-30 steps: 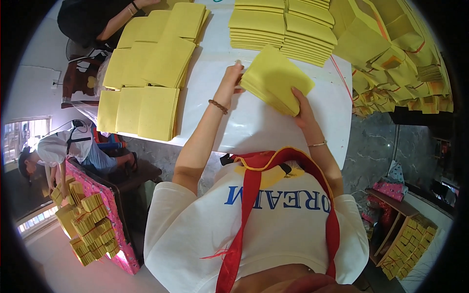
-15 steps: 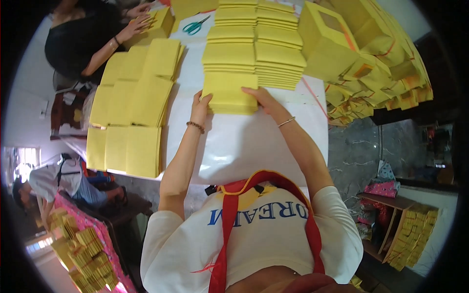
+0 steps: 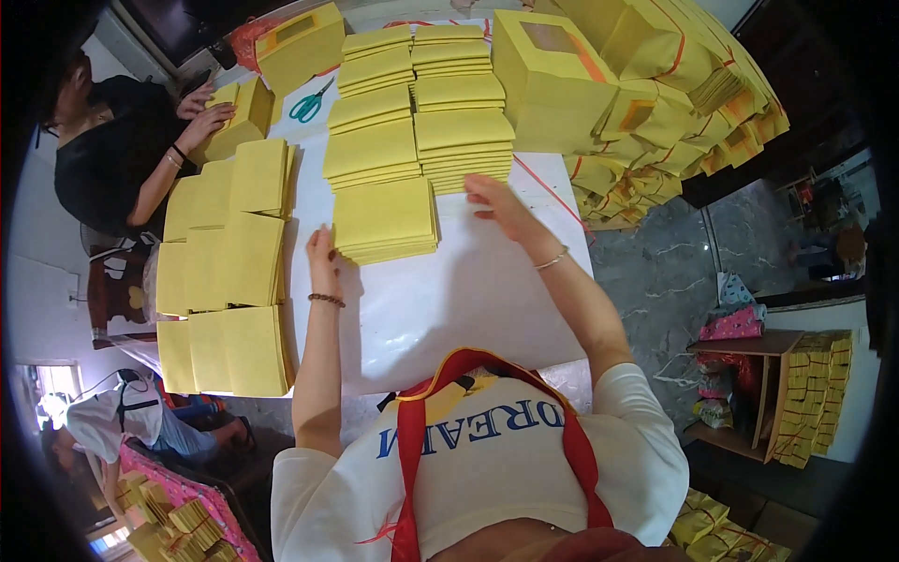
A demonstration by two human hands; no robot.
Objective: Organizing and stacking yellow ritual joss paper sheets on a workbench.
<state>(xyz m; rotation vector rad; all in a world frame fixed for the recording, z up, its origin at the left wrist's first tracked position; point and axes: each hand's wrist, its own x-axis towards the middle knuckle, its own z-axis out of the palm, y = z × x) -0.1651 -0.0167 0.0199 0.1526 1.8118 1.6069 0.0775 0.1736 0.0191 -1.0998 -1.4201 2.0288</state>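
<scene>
A stack of yellow paper envelopes (image 3: 386, 214) lies on the white-covered table (image 3: 412, 318) in front of me. My left hand (image 3: 322, 251) is beside its left edge, thumb apart from the fingers; whether it still touches the paper I cannot tell. To the right of the stack, my right hand (image 3: 503, 208) hovers clear of it with fingers loosely stretched and nothing in them. Just beyond that hand rises the right column of envelope stacks (image 3: 465, 134). A left column (image 3: 371, 150) runs beside it, directly behind the front stack.
Overlapping envelope piles (image 3: 220, 351) cover the table's left side. Teal-handled scissors (image 3: 310, 105) lie farther back. At the far left a co-worker's hands (image 3: 208, 110) rest on a yellow block of envelopes (image 3: 245, 122). Large tied bundles (image 3: 646, 140) crowd the right edge.
Both hands have come off their grip on the front stack, the right one moving away to the right. My view has shifted, so the table things appear farther left and lower.
</scene>
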